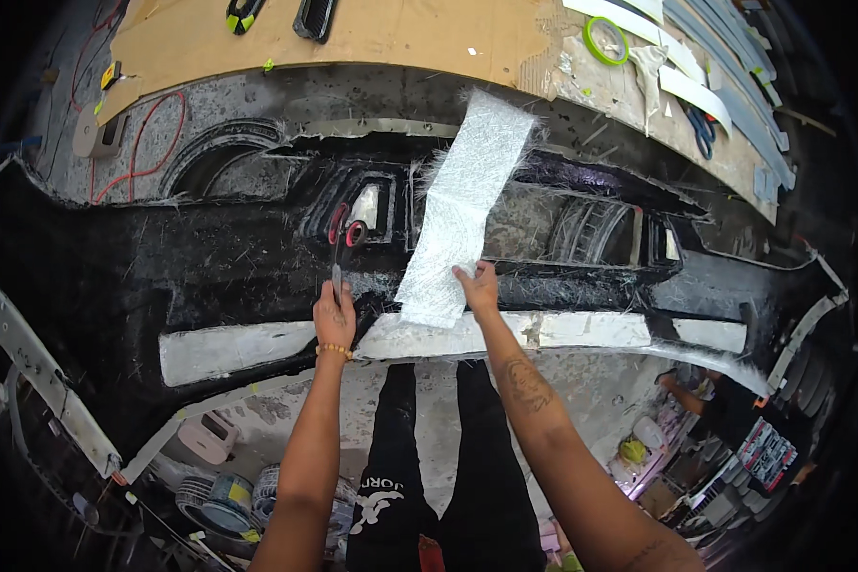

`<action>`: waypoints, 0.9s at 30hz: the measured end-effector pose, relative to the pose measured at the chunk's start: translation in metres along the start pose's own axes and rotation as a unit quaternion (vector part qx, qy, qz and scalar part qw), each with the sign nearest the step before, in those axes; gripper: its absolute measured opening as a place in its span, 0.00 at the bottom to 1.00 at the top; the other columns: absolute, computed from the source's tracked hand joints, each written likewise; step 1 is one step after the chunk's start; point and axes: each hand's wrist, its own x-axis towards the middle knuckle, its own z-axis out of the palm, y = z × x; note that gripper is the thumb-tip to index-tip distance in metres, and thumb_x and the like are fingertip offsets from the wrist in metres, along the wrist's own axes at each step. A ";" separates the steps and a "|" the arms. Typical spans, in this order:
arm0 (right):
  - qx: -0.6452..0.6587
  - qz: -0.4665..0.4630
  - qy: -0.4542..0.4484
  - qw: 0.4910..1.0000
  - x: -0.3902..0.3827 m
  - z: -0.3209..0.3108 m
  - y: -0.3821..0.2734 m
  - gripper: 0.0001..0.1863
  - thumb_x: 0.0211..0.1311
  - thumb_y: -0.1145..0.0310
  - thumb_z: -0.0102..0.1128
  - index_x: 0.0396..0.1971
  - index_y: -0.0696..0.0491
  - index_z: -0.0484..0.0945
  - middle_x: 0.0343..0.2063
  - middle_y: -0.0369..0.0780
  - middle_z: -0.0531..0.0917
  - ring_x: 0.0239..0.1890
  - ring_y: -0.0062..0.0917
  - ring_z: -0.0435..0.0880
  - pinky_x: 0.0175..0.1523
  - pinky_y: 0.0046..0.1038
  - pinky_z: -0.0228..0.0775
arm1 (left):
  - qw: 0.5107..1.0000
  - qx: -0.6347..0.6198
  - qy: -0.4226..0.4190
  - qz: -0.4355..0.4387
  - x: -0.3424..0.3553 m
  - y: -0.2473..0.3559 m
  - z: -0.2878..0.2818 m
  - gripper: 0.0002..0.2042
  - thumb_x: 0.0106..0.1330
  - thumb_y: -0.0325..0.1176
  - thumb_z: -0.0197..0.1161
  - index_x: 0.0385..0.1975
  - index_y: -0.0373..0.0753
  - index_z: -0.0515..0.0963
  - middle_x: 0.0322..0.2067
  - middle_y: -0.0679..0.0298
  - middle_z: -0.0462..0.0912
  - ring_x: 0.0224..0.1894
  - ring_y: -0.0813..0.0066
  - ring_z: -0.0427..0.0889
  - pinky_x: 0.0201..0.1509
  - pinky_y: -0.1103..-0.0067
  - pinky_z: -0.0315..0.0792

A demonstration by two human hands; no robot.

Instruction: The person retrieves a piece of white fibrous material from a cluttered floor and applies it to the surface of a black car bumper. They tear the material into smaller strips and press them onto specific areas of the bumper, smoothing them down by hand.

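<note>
My left hand [334, 310] grips a pair of scissors [337, 272] by the blade end, with the black and red handles pointing away from me. My right hand [475, 284] pinches a long, creased strip of white fibreglass mat [477, 157] near its lower right edge. The strip lies slanted across a large black moulded panel [219, 248], shaped like a vehicle bumper, which has rectangular openings and pale white bands [591, 329] along its near edge. Loose fibres are scattered over the panel and bristle from the strip's edges.
Cardboard [372, 33] on a bench behind bears tools, green tape [602, 40], blue-handled scissors [703, 129] and long strips. A red hose [143, 174] lies at back left. A co-worker in a dark shirt [734, 415] is at lower right. Tubs [229, 496] stand on the floor below.
</note>
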 end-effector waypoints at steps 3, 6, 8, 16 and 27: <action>0.007 0.048 0.037 0.998 -0.013 0.024 0.014 0.43 0.42 0.50 0.79 0.53 0.61 0.69 0.47 0.51 0.76 0.51 0.38 0.75 0.57 0.35 0.67 | 0.998 -0.035 -0.008 -0.050 0.022 0.001 0.005 0.14 0.71 0.38 0.55 0.28 0.34 0.68 0.17 0.48 0.75 0.24 0.44 0.77 0.29 0.59 0.67; -0.016 0.097 0.072 0.993 -0.030 0.028 -0.018 0.48 0.38 0.47 0.80 0.54 0.63 0.68 0.50 0.55 0.74 0.56 0.48 0.71 0.61 0.40 0.65 | 0.996 0.010 0.057 -0.064 0.034 -0.033 0.014 0.15 0.70 0.40 0.58 0.29 0.33 0.68 0.19 0.48 0.75 0.24 0.46 0.76 0.32 0.61 0.68; 0.004 0.076 0.072 0.995 -0.021 0.028 -0.005 0.48 0.37 0.47 0.80 0.53 0.62 0.69 0.51 0.55 0.74 0.56 0.48 0.71 0.61 0.41 0.64 | 0.997 -0.002 0.052 -0.057 0.041 -0.038 0.025 0.16 0.69 0.41 0.59 0.32 0.33 0.66 0.20 0.46 0.74 0.25 0.45 0.75 0.33 0.60 0.68; 0.092 0.087 0.083 0.988 -0.017 0.022 0.012 0.30 0.45 0.58 0.79 0.46 0.57 0.76 0.38 0.41 0.79 0.40 0.26 0.78 0.47 0.27 0.72 | 0.991 0.085 0.099 0.041 0.034 -0.059 0.042 0.17 0.66 0.40 0.61 0.43 0.33 0.70 0.38 0.47 0.73 0.42 0.48 0.73 0.48 0.62 0.68; 0.072 0.003 -0.057 0.996 -0.028 -0.017 0.011 0.28 0.57 0.59 0.70 0.54 0.56 0.74 0.48 0.43 0.79 0.43 0.26 0.80 0.49 0.29 0.74 | 0.998 -0.010 -0.061 0.025 0.005 0.036 0.094 0.09 0.60 0.34 0.66 0.30 0.34 0.77 0.35 0.51 0.75 0.34 0.56 0.76 0.38 0.67 0.70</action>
